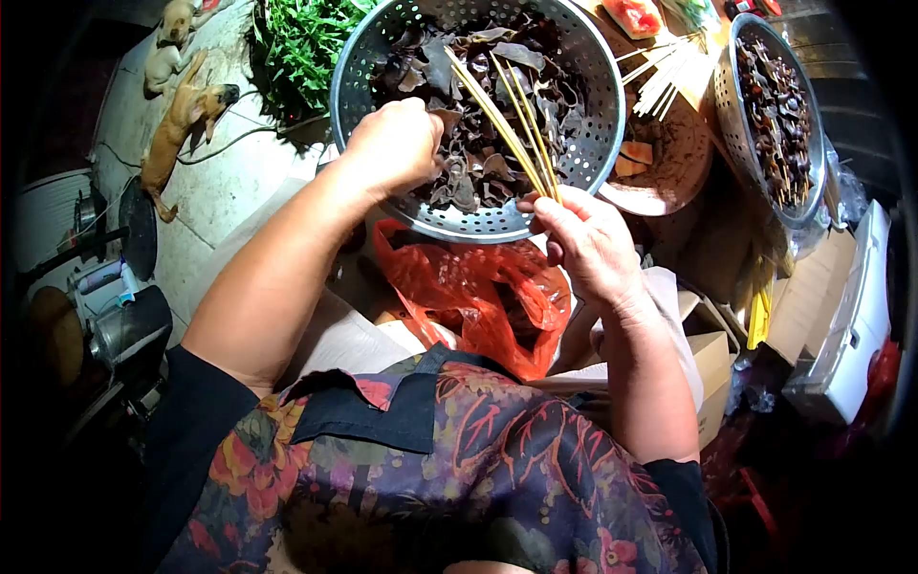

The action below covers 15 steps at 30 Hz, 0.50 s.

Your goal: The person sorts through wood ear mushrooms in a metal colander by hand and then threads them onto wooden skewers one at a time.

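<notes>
A large perforated metal colander holds many dark, wavy fungus pieces. My left hand is closed at the colander's left side, with a brownish fungus piece showing at its fingertips. Over the right part of the colander, several thin wooden skewers fan out from my right hand, which pinches their lower ends near the rim. A red plastic bag lies just below the colander, between my forearms.
Two dogs lie on the tiled floor at left, beside leafy greens. At right are a second colander of skewered dark pieces, a brown bowl, loose pale sticks and a white foam box.
</notes>
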Available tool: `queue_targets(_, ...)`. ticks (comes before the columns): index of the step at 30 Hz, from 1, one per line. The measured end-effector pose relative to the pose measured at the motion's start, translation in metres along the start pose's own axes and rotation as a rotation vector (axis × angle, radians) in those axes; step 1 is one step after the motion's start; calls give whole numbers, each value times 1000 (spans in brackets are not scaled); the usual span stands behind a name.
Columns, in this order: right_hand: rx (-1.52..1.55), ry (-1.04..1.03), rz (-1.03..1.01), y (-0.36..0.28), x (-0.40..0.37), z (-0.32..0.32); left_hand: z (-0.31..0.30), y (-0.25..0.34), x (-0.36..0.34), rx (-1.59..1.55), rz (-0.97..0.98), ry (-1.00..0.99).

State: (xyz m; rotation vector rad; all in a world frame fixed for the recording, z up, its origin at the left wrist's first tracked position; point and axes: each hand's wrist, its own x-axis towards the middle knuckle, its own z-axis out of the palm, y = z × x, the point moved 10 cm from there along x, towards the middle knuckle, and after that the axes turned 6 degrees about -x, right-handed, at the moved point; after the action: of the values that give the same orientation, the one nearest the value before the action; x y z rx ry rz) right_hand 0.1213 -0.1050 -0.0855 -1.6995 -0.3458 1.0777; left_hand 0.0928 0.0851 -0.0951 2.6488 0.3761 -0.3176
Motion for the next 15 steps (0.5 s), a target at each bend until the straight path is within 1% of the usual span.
queue_targets(1, 0, 0, -1, -2, 0, 2, -4, -4, 5, -185, -44, -41)
queue_targets(2, 87, -36, 53, 0, -3, 7, -6, -8, 9, -371, -89, -82)
queue_targets(4, 215, -104, 160, -3, -7, 19, -16, -18, 10, -778, -229, -66)
queue_targets(6, 268, -110, 173, -8, -10, 22, -15, -19, 5, -1184, -361, -101)
queue_targets(7, 322, -115, 190, -8, -10, 25, -16, -18, 3, -1315, -392, -81)
queue_targets(9, 339, -101, 179, -10, -8, 25, -19, -16, -1, -1518, -448, -22)
queue_targets(10, 366, -95, 176, -11, -9, 24, -16, -18, 4, -1607, -404, -37)
queue_targets(11, 394, -89, 173, -12, -10, 23, -14, -23, 6, -1607, -404, -36)
queue_targets(13, 427, -99, 169, -15, -10, 25, -15, -18, 9, -1797, -353, -59)
queue_targets(14, 415, -111, 174, -17, -11, 26, -14, -21, 9, -1849, -399, -15)
queue_targets(15, 403, -122, 179, -18, -12, 27, -13, -22, 9, -1848, -399, -14)
